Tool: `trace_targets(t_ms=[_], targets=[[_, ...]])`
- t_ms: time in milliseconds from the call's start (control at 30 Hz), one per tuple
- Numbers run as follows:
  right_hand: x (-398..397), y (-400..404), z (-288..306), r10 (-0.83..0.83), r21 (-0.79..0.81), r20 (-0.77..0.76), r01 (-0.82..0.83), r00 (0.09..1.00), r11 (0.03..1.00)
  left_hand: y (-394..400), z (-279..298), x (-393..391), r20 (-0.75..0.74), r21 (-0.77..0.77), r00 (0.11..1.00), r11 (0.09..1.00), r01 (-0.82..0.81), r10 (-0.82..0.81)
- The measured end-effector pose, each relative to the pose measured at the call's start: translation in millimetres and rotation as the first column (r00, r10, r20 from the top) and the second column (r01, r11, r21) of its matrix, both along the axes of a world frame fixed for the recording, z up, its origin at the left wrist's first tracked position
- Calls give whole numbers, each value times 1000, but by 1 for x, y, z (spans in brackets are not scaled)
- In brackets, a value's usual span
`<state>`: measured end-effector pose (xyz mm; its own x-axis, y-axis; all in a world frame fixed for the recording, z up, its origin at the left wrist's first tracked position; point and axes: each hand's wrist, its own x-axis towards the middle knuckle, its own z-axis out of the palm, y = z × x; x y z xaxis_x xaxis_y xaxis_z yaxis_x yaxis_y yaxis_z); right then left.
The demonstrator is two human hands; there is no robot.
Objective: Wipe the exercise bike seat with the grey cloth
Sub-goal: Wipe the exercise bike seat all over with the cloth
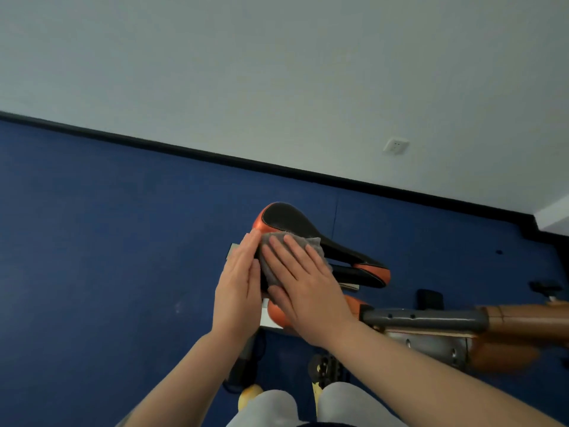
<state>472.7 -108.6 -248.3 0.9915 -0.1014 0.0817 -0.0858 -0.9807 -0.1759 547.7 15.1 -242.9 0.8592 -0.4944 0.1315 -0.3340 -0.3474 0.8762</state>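
Note:
The exercise bike seat [292,221] is black on top with orange sides, at the centre of the head view. A grey cloth [311,243] lies over its near half. My right hand [303,278] presses flat on the cloth, fingers spread. My left hand [239,291] rests flat against the seat's left side, its fingertips touching the cloth's edge. Both hands hide the near part of the seat.
The bike's grey and orange frame [437,318] runs to the right below the seat. A black pedal [326,369] is near my knees. Blue floor [107,241] spreads to the left; a white wall with a socket [396,145] stands behind.

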Motion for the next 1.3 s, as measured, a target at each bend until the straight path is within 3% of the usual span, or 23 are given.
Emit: trace_targets(t_ms=[200, 333, 433, 533, 700, 833, 900, 1000, 1100, 1167, 1300], targets=[[-35, -35, -5, -261, 9, -3, 261, 965, 965, -22, 12, 26, 259, 293, 905, 920, 259, -337], [-15, -9, -4, -484, 88, 31, 480, 874, 873, -51, 26, 52, 339, 564, 669, 712, 419, -662], [-14, -10, -7, -465, 50, 23, 464, 885, 885, -70, 26, 68, 307, 657, 551, 591, 468, -776], [-38, -32, -12, -483, -8, 24, 483, 875, 876, -75, 20, 72, 287, 681, 518, 552, 481, -805], [-38, -30, -10, -732, 141, 11, 724, 681, 676, -74, 18, 70, 312, 695, 510, 559, 453, -801], [-50, -34, -14, -738, 224, 15, 717, 675, 660, -73, 21, 68, 316, 689, 529, 574, 443, -787], [-67, -43, -18, -828, 462, -65, 752, 557, 470, -73, 20, 67, 317, 697, 529, 572, 434, -787], [-67, -46, -23, -877, 748, -198, 646, 438, 154, -74, 21, 66, 326, 696, 536, 582, 421, -778], [-50, -41, -23, -920, 881, -155, 471, 361, 36, -74, 21, 67, 318, 698, 540, 578, 423, -779], [-52, -40, -21, -928, 897, -111, 437, 356, 61, -75, 22, 67, 314, 694, 547, 581, 426, -776], [-60, -37, -17, -893, 815, 14, 512, 449, 270, -76, 22, 68, 313, 685, 548, 584, 435, -776]])
